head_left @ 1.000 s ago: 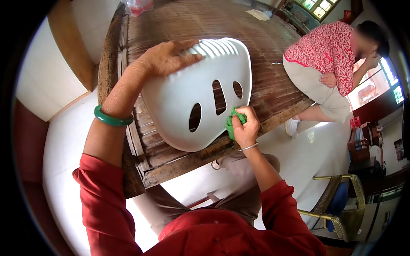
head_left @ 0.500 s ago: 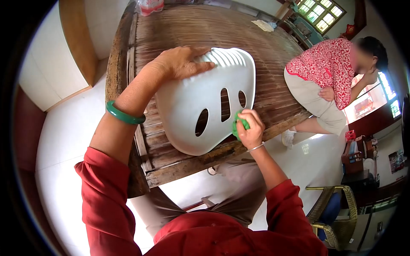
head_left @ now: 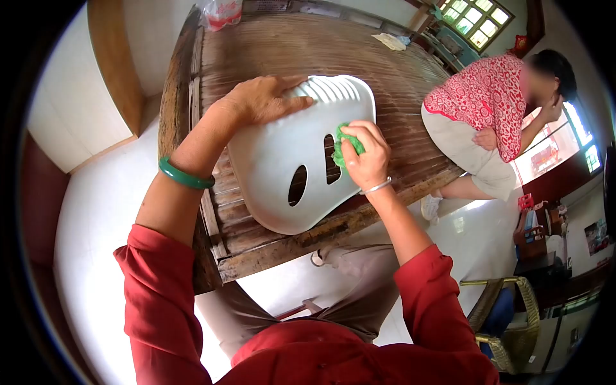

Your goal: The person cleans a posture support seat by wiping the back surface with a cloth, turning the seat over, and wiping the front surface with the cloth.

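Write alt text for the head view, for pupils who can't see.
A person's right hand holds a crumpled green cloth against a curved, slotted white panel; the left hand touches its ridged end. Beneath is a brown slatted wooden table.

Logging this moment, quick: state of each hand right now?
Left hand: on the white panel at its edge; can't tell whether gripping or resting.
Right hand: closed, holding a green cloth.

The bare right hand (head_left: 368,157) has carried the crumpled green cloth (head_left: 342,145) inward from the white plastic panel's (head_left: 266,163) edge to its rectangular slot (head_left: 332,174). The small oval hole is now covered.
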### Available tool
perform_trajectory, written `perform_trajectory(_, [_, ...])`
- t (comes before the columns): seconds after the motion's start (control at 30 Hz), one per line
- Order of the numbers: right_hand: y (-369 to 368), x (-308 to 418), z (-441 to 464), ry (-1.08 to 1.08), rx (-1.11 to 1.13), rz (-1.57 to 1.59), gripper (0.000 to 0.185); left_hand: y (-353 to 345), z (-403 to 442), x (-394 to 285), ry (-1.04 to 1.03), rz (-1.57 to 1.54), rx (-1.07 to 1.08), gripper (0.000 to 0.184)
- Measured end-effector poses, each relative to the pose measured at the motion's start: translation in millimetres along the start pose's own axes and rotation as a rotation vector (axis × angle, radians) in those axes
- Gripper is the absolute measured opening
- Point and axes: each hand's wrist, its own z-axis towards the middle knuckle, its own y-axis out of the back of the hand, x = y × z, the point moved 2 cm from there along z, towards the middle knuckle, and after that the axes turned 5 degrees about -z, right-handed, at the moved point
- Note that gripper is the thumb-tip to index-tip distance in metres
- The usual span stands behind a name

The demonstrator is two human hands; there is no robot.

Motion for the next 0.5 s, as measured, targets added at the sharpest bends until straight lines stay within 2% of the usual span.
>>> perform_trajectory(0.1, [5.2, -6.8, -36.0, 0.056, 0.03, -0.028, 0.014, 2.9, -2.1, -1.8, 0.035, 0.002, 0.015, 0.08])
perform_trajectory(0.27, [24.8, -17.9, -98.1, -0.031, 0.142, -0.046, 0.014, -0.6, 0.2, -2.6, 0.019, 0.058, 0.0, 0.081])
perform_trajectory(0.33, [28.6, -15.7, -99.5, -0.086, 0.179, -0.044, 0.013, 0.5, 0.1, -4.0, 0.035, -0.012, 0.036, 0.08])
perform_trajectory(0.5, [22.3, -13.6, -58.5, -0.072, 0.163, -0.057, 0.014, -3.0, 0.3, 0.8, 0.01, 0.011, 0.011, 0.078])
